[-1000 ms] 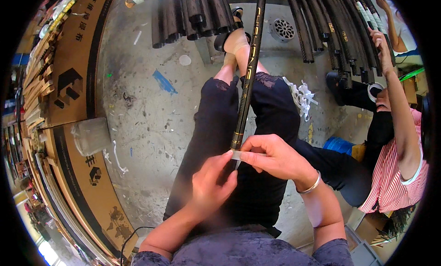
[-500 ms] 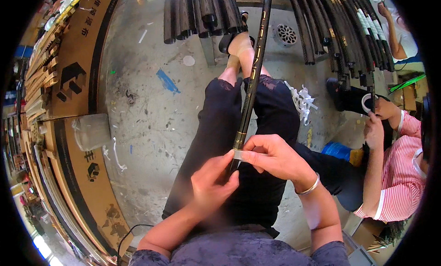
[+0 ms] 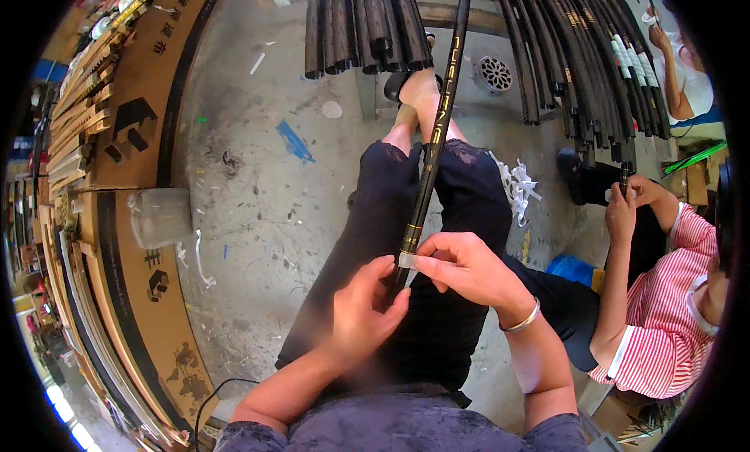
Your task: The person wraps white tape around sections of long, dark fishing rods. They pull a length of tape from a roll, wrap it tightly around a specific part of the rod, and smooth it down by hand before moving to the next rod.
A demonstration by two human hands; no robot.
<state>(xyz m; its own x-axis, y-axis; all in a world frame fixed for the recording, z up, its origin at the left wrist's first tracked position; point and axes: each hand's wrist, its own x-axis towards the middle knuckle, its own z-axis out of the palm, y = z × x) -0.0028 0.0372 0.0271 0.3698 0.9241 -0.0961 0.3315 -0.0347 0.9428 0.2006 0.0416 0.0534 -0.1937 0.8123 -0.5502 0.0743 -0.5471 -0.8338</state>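
A long black fishing rod (image 3: 434,155) with gold markings slants up from between my hands, past my knees. Near its lower end, a short strip of whitish tape (image 3: 406,260) lies against the rod. My right hand (image 3: 473,271) pinches the tape's edge between thumb and fingers. From the left, my left hand (image 3: 361,307) curls round the rod's lower end, with fingertips beside the tape and thumb just below it. Part of the left fingers is hidden behind the rod.
Bundles of black tubes (image 3: 367,30) and more rods (image 3: 578,69) lie ahead. Large cardboard boxes (image 3: 137,249) line the left. At right, a co-worker in a striped shirt (image 3: 664,335) handles another rod. Tape scraps (image 3: 517,182) lie on the floor beside my leg.
My left index finger has drawn back slightly from the tape, while the right hand keeps its pinch. The view has shifted a little. The white roll at the co-worker's hands no longer shows.
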